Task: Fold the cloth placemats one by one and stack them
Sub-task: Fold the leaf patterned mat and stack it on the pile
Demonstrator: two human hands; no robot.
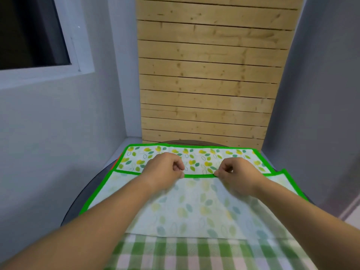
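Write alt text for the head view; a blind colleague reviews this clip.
Both hands, left hand and right hand, pinch the green-bordered edge of a leaf-print placemat, folding it away from the person on a round dark table. A green checked cloth lies nearest the camera.

Left hand [165, 167]: centre frame, pinching the placemat [194, 209] green hem.
Right hand [236, 170]: just right, pinching the same hem.
Placemat: leaf print, near half folded over, pale underside up.
Checked cloth [175, 252]: bottom of frame.
Table [91, 191]: dark, round.
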